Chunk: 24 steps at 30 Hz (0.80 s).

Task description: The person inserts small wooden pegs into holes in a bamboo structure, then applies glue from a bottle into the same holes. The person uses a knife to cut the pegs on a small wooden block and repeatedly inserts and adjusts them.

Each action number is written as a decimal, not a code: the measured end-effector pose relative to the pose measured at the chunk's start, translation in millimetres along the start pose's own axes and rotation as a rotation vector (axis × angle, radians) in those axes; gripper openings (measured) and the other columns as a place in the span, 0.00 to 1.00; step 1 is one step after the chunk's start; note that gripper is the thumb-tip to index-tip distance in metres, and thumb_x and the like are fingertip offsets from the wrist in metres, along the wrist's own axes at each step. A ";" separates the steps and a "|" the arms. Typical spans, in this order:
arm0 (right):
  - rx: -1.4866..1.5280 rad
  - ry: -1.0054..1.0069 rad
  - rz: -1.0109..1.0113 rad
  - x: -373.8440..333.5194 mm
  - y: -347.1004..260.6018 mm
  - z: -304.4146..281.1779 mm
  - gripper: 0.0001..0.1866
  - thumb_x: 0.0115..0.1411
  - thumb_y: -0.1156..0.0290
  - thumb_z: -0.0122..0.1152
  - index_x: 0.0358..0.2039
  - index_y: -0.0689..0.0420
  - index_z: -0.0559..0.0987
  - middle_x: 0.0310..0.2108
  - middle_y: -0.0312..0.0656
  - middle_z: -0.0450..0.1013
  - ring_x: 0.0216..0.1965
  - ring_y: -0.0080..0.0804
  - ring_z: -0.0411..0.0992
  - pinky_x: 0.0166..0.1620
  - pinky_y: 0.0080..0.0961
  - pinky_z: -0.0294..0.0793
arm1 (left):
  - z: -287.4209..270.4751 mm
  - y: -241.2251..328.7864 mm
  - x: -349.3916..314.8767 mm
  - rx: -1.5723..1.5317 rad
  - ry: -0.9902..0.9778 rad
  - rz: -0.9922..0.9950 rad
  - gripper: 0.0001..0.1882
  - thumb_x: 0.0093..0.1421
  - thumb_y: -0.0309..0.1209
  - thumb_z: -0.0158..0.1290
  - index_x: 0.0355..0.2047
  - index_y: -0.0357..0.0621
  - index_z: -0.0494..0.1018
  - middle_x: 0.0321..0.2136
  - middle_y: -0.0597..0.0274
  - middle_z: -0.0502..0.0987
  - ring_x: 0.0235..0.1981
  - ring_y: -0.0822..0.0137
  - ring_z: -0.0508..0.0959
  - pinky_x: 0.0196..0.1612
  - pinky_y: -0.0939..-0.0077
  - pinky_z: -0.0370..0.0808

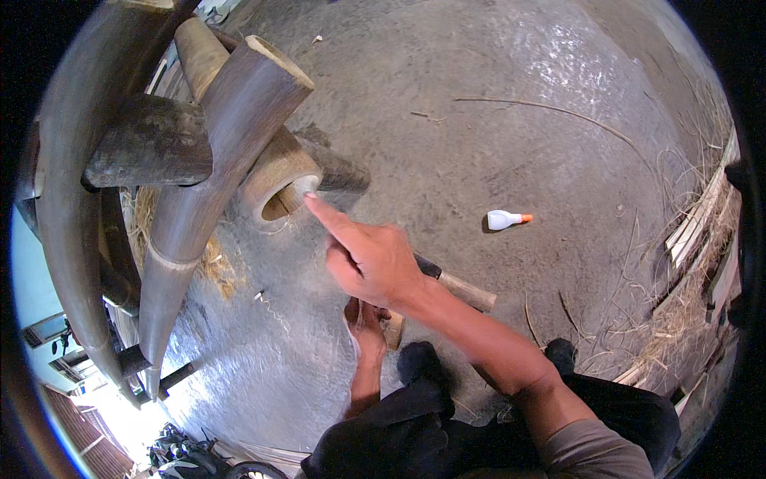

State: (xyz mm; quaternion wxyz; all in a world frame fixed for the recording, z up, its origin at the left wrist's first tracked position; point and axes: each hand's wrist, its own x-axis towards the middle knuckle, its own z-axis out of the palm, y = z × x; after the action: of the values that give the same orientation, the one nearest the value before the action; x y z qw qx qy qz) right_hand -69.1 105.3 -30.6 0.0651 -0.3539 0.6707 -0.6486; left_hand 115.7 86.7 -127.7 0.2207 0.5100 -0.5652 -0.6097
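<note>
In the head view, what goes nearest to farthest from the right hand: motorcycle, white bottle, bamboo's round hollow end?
1. Bamboo's round hollow end: by the right hand's pointing finger.
2. White bottle: off to the right.
3. Motorcycle: far away, lower left.

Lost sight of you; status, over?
Right hand, forefinger at rim of bamboo tube. Left hand by wooden piece, grip unclear. Bamboo pole close on tube's left.

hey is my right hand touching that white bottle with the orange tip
Apart: the head view shows a stretch of floor between your right hand and the white bottle.
</note>
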 end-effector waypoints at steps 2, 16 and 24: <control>-0.007 0.014 -0.003 -7.1 -0.7 -0.5 0.40 0.51 0.77 0.58 0.68 0.48 0.66 0.22 0.42 0.76 0.18 0.41 0.75 0.24 0.36 0.74 | -0.3 -1.2 -0.1 -0.019 0.026 0.000 0.17 0.71 0.43 0.51 0.41 0.38 0.73 0.24 0.65 0.74 0.22 0.72 0.72 0.26 0.74 0.71; 0.364 0.036 0.381 -5.4 -10.7 19.2 0.15 0.67 0.64 0.61 0.50 0.57 0.79 0.22 0.31 0.70 0.20 0.22 0.67 0.25 0.21 0.68 | -0.2 4.5 -0.6 0.146 -0.029 0.071 0.23 0.70 0.49 0.47 0.35 0.40 0.74 0.22 0.63 0.73 0.22 0.72 0.72 0.28 0.75 0.70; 1.194 0.033 0.914 15.3 -19.3 16.4 0.13 0.67 0.60 0.62 0.46 0.54 0.80 0.19 0.23 0.61 0.19 0.13 0.57 0.23 0.17 0.56 | -1.0 18.3 -2.4 -0.049 -0.119 -0.081 0.23 0.69 0.48 0.49 0.42 0.36 0.75 0.27 0.60 0.76 0.27 0.70 0.75 0.29 0.77 0.71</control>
State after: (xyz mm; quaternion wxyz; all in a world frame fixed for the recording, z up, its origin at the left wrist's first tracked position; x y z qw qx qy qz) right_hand -64.0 85.0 -9.7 0.4986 0.0649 0.2857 -0.8158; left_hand 111.8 83.5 -109.9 0.1742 0.4898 -0.5411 -0.6610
